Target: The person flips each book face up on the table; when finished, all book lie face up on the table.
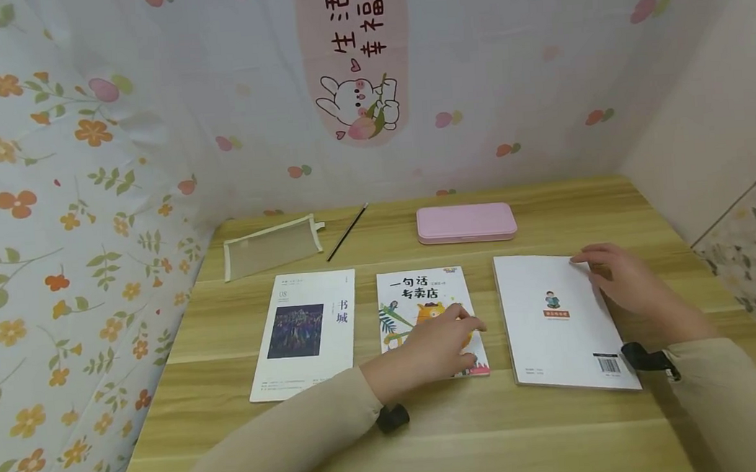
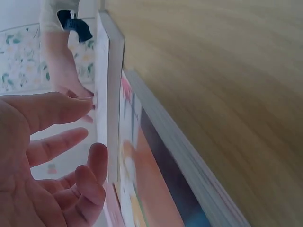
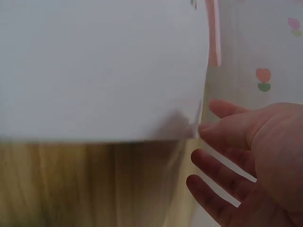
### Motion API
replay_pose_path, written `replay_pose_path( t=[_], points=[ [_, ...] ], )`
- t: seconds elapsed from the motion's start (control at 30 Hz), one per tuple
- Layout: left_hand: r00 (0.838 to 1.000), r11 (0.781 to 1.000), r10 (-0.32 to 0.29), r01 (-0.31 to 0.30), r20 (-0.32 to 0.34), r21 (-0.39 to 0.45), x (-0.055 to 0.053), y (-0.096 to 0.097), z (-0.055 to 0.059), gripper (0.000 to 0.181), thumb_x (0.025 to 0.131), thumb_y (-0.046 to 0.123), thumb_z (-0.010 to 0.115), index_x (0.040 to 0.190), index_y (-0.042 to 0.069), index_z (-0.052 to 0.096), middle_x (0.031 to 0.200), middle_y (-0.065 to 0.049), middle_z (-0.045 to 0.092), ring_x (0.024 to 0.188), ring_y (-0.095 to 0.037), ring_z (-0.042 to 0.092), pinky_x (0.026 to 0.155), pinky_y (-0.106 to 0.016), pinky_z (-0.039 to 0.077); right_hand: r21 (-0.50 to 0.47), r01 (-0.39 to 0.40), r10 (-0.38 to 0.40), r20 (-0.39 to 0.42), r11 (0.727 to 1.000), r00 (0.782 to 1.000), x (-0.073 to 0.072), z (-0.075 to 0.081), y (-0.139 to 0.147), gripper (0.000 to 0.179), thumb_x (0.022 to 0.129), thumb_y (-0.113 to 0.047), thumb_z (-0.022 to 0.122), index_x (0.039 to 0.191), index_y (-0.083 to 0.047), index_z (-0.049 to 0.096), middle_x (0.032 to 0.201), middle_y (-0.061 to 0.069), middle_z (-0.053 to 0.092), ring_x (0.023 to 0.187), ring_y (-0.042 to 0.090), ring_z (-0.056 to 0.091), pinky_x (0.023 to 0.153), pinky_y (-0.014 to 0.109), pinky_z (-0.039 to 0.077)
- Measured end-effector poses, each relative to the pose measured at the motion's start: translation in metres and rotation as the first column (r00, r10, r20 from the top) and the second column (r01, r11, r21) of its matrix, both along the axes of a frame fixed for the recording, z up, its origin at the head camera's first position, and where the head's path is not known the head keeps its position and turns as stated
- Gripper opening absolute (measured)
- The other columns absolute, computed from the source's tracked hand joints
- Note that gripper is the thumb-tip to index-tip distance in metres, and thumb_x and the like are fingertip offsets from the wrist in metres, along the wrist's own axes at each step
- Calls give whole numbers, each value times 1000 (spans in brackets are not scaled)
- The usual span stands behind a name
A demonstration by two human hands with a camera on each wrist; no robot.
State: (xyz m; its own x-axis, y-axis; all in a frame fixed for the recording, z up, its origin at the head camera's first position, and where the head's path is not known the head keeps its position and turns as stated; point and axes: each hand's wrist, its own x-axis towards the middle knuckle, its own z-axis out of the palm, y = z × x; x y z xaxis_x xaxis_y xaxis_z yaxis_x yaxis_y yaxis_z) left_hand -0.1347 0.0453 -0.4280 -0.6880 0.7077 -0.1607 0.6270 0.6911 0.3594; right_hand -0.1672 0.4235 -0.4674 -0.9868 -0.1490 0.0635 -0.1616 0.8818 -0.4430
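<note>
A white book (image 1: pixel 557 348) with a small logo and a barcode lies at the right of the table. My right hand (image 1: pixel 634 285) is at its upper right corner, fingers loosely spread; in the right wrist view the fingertips (image 3: pixel 206 130) are right by the corner. Over the middle book (image 1: pixel 413 284), which has a colourful cartoon cover, hovers my left hand (image 1: pixel 439 344). Its fingers are loosely bent around nothing in the left wrist view, apart from the book's thick page edge (image 2: pixel 189 156). To the left lies a white magazine (image 1: pixel 336 289) with a dark picture.
At the back stands a pink pencil case (image 1: pixel 467 223). A mesh zip pouch (image 1: pixel 271 250) and a thin black pen-like stick (image 1: pixel 348 232) lie at the back left. Patterned cloth (image 1: pixel 226 94) hangs behind the wooden table (image 1: pixel 455 440) and along its left side.
</note>
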Motion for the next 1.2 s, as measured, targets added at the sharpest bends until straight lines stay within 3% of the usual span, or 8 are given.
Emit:
replay_pose_path(
  t=[0.3,0.7,0.77,0.83,0.9,1.0,1.1,1.2],
  points=[
    [998,997,-67,67,5,-25,8,35,-8,53,95,28,72,146,31,57,129,5,58,84,-2,56,59,-15,43,55,-37,40,-55,998,998,-1,-5,5,30,96,10,59,124,6,68,139,36,51,120,59,53,92,69,48],
    [998,997,-61,61,-3,-55,15,59,-13,45,94,39,74,137,36,64,112,8,57,86,-3,51,59,-19,41,43,-127,130,-76,991,989,-6,-12,25,45,85,16,70,127,1,67,127,29,66,110,47,66,88,58,55],
    [998,996,-60,60,0,-61,16,60,-15,43,94,40,74,136,35,65,111,8,57,86,-3,50,60,-18,40,49,-136,140,-76,989,987,-7,-13,27,46,85,15,70,128,0,66,127,28,66,111,46,66,88,52,55],
    [998,996,-59,59,5,-65,17,61,-16,43,94,40,75,136,34,65,110,8,57,87,-3,49,61,-19,40,51,-143,147,-78,988,986,-7,-14,30,48,84,15,71,129,-1,66,128,26,67,112,43,65,91,34,55],
    [998,996,-59,59,0,-69,18,62,-18,44,94,41,75,136,33,65,110,8,58,88,-3,49,61,-19,40,54,-154,158,-87,987,984,-7,-15,32,51,82,15,72,130,-3,66,128,24,68,112,35,65,92,15,47],
    [998,996,-55,53,-15,-76,20,63,-19,44,93,40,76,135,32,67,112,9,60,90,-2,50,64,-18,41,16,-168,168,-81,986,982,-7,-16,35,54,81,16,74,130,-5,67,129,23,68,107,5,62,85,0,36],
    [997,995,-57,53,-45,-83,20,64,-19,42,93,37,76,133,30,69,110,10,63,93,-2,50,68,-17,41,-31,-167,164,-74,985,984,-8,-15,36,54,80,16,75,129,-7,70,130,23,66,104,-19,46,82,2,40],
    [996,994,-63,57,-70,-92,20,65,-18,39,92,35,77,131,28,70,105,11,64,95,-2,51,70,-15,41,-46,-155,152,-75,987,986,-9,-13,35,53,79,16,76,126,-9,72,131,23,64,101,-21,43,77,7,46]
  ],
)
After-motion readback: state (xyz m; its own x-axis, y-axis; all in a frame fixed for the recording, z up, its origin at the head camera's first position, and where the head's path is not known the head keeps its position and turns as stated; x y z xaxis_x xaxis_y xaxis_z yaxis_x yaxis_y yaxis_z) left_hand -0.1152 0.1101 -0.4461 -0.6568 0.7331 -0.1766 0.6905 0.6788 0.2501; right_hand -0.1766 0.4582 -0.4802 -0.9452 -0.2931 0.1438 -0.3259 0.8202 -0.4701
